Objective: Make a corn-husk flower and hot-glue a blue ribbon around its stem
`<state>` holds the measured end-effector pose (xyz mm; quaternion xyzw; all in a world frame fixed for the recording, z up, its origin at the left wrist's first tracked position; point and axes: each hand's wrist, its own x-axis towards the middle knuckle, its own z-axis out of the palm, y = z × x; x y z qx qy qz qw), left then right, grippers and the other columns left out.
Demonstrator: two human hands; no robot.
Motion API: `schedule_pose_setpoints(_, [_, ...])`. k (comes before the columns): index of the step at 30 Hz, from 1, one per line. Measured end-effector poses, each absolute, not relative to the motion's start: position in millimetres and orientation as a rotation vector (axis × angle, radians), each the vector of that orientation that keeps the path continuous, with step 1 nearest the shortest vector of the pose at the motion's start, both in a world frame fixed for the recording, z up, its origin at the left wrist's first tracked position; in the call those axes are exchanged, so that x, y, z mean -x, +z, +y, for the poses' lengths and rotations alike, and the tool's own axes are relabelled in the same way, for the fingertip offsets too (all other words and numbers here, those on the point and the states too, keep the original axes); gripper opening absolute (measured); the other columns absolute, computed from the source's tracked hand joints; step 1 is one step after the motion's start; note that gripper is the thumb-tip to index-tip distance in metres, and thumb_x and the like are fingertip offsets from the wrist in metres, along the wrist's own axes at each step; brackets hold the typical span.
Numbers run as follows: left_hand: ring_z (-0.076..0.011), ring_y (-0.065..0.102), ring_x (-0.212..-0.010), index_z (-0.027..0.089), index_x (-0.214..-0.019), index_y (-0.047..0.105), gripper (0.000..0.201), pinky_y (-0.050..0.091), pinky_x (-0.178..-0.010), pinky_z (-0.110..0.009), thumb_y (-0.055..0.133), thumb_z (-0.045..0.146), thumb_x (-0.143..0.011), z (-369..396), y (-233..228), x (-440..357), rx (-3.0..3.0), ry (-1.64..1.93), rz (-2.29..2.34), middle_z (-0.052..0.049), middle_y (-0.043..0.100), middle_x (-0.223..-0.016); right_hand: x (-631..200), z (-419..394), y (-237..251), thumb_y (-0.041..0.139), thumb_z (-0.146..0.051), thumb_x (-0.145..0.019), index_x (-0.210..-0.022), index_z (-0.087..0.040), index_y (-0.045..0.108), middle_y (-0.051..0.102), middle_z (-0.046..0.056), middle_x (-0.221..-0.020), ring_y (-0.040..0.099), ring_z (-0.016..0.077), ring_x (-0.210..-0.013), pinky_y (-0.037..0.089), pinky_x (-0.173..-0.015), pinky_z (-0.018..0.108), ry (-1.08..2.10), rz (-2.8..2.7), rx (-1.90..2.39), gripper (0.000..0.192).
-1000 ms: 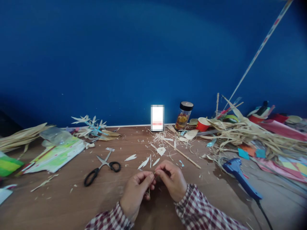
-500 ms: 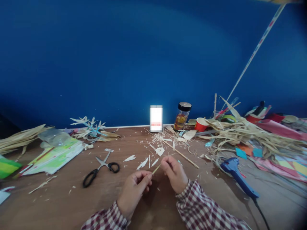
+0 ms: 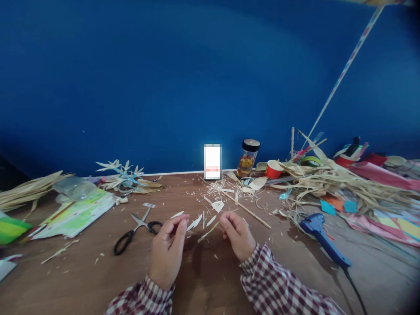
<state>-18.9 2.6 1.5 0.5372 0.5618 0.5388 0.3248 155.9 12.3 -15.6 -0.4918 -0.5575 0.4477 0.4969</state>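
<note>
Both hands hover low over the brown surface [image 3: 82, 280], apart from each other. Right hand [image 3: 238, 234] pinches one end of a thin straw strip [image 3: 210, 229] between thumb and fingertips; the strip slants down-left to the surface between the hands. Left hand [image 3: 169, 249] is raised with fingers loosely curled, seemingly holding nothing, though its fingertips are too small to tell. To work the strip well, grip it close to the end, keep it lightly taut, and avoid bending it sharply, since dry straw probably splits. Scissors [image 3: 136, 229] lie just left, a blue glue gun [image 3: 323, 238] to the right.
</note>
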Motion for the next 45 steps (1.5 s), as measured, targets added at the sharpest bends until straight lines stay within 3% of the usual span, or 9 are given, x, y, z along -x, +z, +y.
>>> schedule_pose_setpoints(6, [-0.0185, 0.059, -0.085, 0.021, -0.092, 0.065, 0.023, 0.044, -0.075, -0.026, 0.052, 0.03, -0.075, -7.8, 0.3, 7.5, -1.664, 1.092, 1.293, -0.005, 0.067, -0.092, -147.1, -0.5, -8.1, 0.043, -0.028, -0.083, -0.074, -0.018, 0.048, 0.042, -0.004, -0.059, 0.038, 0.0091, -0.052, 0.032, -0.049, 0.02, 0.958, -1.596, 1.176, 0.014])
schedule_pose_setpoints(12, [-0.0143, 0.057, -0.06, 0.018, -0.065, 0.062, 0.025, 0.042, -0.059, -0.022, 0.047, 0.032, -0.078, -11.3, -0.8, 2.4, -1.711, 0.934, 1.275, -0.001, 0.063, -0.06, -144.6, -1.7, -9.1, 0.043, -0.027, -0.083, -0.074, -0.018, 0.048, 0.043, -0.004, -0.06, 0.038, 0.0093, -0.054, 0.032, -0.05, 0.02, 0.925, -1.619, 1.184, 0.014])
schedule_pose_setpoints(18, [-0.0145, 0.057, -0.06, 0.016, -0.067, 0.063, 0.029, 0.043, -0.057, -0.023, 0.045, 0.035, -0.079, -10.3, -2.7, 3.9, -1.628, 0.85, 1.21, -0.002, 0.064, -0.062, -148.8, 5.8, -13.2, 0.039, -0.034, -0.085, -0.074, -0.018, 0.045, 0.04, -0.006, -0.055, 0.038, 0.0084, -0.049, 0.032, -0.047, 0.02, 1.101, -1.43, 1.164, 0.02])
schedule_pose_setpoints(20, [-0.0155, 0.058, -0.063, 0.017, -0.078, 0.065, 0.025, 0.045, -0.06, -0.025, 0.049, 0.035, -0.076, -8.7, -1.7, 5.2, -1.599, 0.854, 1.203, -0.003, 0.065, -0.066, -152.3, 8.7, -12.5, 0.039, -0.035, -0.085, -0.073, -0.018, 0.044, 0.04, -0.006, -0.055, 0.038, 0.0082, -0.048, 0.033, -0.047, 0.02, 1.137, -1.383, 1.154, 0.021])
schedule_pose_setpoints(24, [-0.0187, 0.058, -0.086, 0.018, -0.103, 0.057, 0.034, 0.044, -0.077, -0.029, 0.054, 0.033, -0.073, -6.0, 1.9, 6.9, -1.467, 1.089, 1.216, -0.007, 0.065, -0.095, -155.7, 8.4, -8.8, 0.043, -0.036, -0.083, -0.073, -0.018, 0.047, 0.041, -0.005, -0.055, 0.038, 0.008, -0.049, 0.032, -0.047, 0.02, 1.208, -1.465, 1.106, 0.021])
schedule_pose_setpoints(32, [-0.013, 0.055, -0.06, 0.016, -0.082, 0.059, 0.022, 0.043, -0.056, -0.022, 0.063, 0.03, -0.065, -5.6, -5.7, 5.1, -1.33, 0.976, 1.14, -0.001, 0.061, -0.064, -146.7, -1.1, -5.7, 0.051, -0.034, -0.078, -0.072, -0.016, 0.054, 0.046, -0.004, -0.058, 0.04, 0.0079, -0.052, 0.035, -0.05, 0.019, 1.243, -1.583, 1.081, 0.02])
schedule_pose_setpoints(38, [-0.0085, 0.05, -0.053, 0.018, -0.099, 0.06, 0.033, 0.04, -0.051, -0.019, 0.063, 0.026, -0.067, -2.5, -7.7, 8.0, -1.213, 1.062, 1.075, 0.003, 0.056, -0.06, -148.4, 5.0, -11.2, 0.045, -0.039, -0.081, -0.089, -0.017, 0.054, 0.054, -0.001, -0.067, 0.045, 0.0068, -0.049, 0.036, -0.045, 0.018, 1.369, -1.375, 1.037, 0.025])
schedule_pose_setpoints(42, [-0.0122, 0.057, -0.064, 0.017, -0.093, 0.063, 0.03, 0.045, -0.06, -0.022, 0.064, 0.028, -0.066, -2.5, -9.9, 8.4, -1.118, 1.129, 1.109, -0.002, 0.064, -0.072, -143.6, 0.3, -13.7, 0.061, -0.036, -0.07, -0.082, -0.017, 0.05, 0.055, -0.002, -0.067, 0.046, 0.0066, -0.051, 0.037, -0.047, 0.018, 1.441, -1.434, 0.974, 0.025])
schedule_pose_setpoints(45, [-0.0131, 0.058, -0.062, 0.016, -0.087, 0.064, 0.028, 0.047, -0.058, -0.023, 0.066, 0.03, -0.063, -2.4, -10.1, 7.7, -1.071, 1.157, 1.137, -0.002, 0.066, -0.071, -138.4, -5.6, -13.2, 0.072, -0.031, -0.058, -0.076, -0.017, 0.048, 0.054, -0.004, -0.065, 0.043, 0.0061, -0.051, 0.034, -0.046, 0.017, 1.403, -1.528, 1.001, 0.033])
